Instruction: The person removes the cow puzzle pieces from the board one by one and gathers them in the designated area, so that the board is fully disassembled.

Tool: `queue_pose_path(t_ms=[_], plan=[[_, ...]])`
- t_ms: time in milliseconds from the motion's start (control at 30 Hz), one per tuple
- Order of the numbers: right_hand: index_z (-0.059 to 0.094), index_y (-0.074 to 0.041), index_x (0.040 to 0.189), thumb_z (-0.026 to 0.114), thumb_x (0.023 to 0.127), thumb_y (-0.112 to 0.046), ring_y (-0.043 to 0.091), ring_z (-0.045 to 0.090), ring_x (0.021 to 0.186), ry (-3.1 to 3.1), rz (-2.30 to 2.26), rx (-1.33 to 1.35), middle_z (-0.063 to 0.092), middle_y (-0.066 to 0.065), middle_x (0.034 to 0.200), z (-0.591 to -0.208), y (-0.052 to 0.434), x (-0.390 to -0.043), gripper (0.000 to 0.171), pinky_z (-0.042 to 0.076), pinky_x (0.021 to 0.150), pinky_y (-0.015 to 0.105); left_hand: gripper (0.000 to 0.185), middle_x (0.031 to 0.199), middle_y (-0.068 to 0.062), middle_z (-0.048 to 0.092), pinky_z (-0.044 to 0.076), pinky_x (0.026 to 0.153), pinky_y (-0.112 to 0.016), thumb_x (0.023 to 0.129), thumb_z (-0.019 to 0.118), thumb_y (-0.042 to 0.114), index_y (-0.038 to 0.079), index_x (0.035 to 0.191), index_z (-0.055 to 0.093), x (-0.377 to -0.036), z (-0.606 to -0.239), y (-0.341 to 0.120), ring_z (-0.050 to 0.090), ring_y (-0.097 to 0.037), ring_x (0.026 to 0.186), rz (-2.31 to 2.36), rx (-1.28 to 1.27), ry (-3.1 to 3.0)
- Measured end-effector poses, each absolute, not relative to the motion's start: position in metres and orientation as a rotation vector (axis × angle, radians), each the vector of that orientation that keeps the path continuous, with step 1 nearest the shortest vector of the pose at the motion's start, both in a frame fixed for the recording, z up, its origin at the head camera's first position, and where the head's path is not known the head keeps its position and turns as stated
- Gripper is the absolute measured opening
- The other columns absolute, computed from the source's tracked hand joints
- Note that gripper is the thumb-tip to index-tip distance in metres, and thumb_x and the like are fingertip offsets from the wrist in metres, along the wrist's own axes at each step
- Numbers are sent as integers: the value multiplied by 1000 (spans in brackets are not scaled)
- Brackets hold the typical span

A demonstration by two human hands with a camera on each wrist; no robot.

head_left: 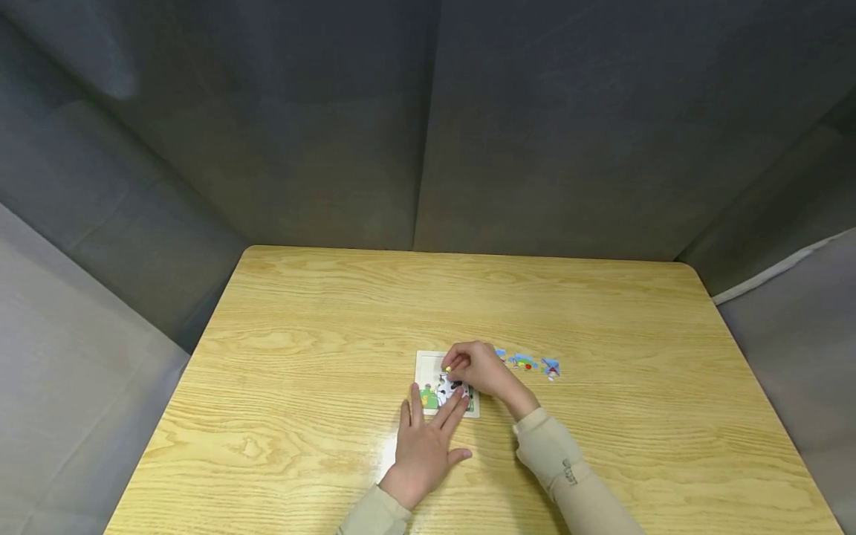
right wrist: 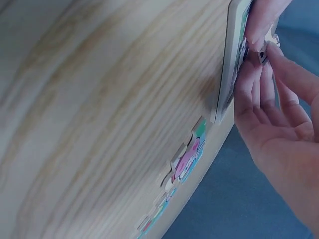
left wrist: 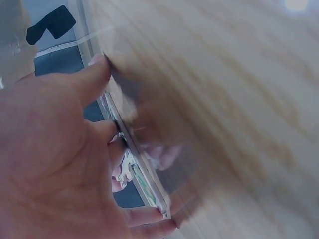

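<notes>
A small picture puzzle in a pale board (head_left: 428,360) lies on the table, with a black-and-white spotted figure and green ground showing in its lower part. My left hand (head_left: 423,453) rests at the board's near edge, fingers spread and straight over the lower part of the picture. Above the board, my right hand (head_left: 483,368) pinches a puzzle piece (right wrist: 264,56) between thumb and fingers. That piece is tilted and mostly covered by the fingers. In the right wrist view, a left fingertip is close to it.
Loose puzzle pieces lie right of the board: one with a pink figure (right wrist: 188,159), partly behind my right hand in the head view, a blue-green one (head_left: 524,362) and a blue one with red (head_left: 551,368). Grey curtains (head_left: 334,148) surround the wooden table (head_left: 301,319).
</notes>
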State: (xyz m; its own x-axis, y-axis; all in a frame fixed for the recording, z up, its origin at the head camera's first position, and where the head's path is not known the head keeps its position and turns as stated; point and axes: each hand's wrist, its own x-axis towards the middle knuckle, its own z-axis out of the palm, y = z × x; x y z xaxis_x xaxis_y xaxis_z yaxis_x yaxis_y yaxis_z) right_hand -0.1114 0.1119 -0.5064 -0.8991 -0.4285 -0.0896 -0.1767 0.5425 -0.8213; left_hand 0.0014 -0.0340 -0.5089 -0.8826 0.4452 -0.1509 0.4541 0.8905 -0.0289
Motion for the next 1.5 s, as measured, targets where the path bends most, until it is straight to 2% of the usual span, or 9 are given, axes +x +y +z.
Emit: queue_pose_path(t_ms=[433,900,1300,1367,1500], plan=[[65,-4,85,70,76,3,16,61,70,2458,-1321,-533,64,6,77,-503,115,-111,13,51,63,24,76,152,15,9,28,102,-55,82,37,67,31,147,19,2,-507,-33,18,-52,129,-126,691,2932],[69,-8,86,72,76,-3,14,62,71,2506,-1351,-552,65,3,77,-498,134,-113,11,52,66,25,77,152,15,8,27,102,-56,82,39,66,30,147,18,2,-507,-34,17,-52,129,-92,683,2931],[70,-9,84,72,77,-4,18,62,67,2558,-1360,-478,66,3,76,-498,163,-115,9,51,56,25,79,153,14,7,27,101,-57,82,40,66,28,147,18,1,-512,-35,18,-53,128,-79,715,2956],[70,-8,85,72,77,-3,19,62,67,2554,-1365,-459,65,4,76,-498,168,-115,9,52,57,27,79,153,14,8,27,102,-57,82,39,66,28,147,18,1,-512,-35,18,-53,128,-77,718,2960],[68,-3,86,69,78,0,28,63,62,2494,-1417,-407,65,11,75,-498,177,-113,9,54,54,37,78,153,13,8,28,102,-56,82,39,66,28,147,18,1,-511,-34,19,-53,128,-91,721,2965]])
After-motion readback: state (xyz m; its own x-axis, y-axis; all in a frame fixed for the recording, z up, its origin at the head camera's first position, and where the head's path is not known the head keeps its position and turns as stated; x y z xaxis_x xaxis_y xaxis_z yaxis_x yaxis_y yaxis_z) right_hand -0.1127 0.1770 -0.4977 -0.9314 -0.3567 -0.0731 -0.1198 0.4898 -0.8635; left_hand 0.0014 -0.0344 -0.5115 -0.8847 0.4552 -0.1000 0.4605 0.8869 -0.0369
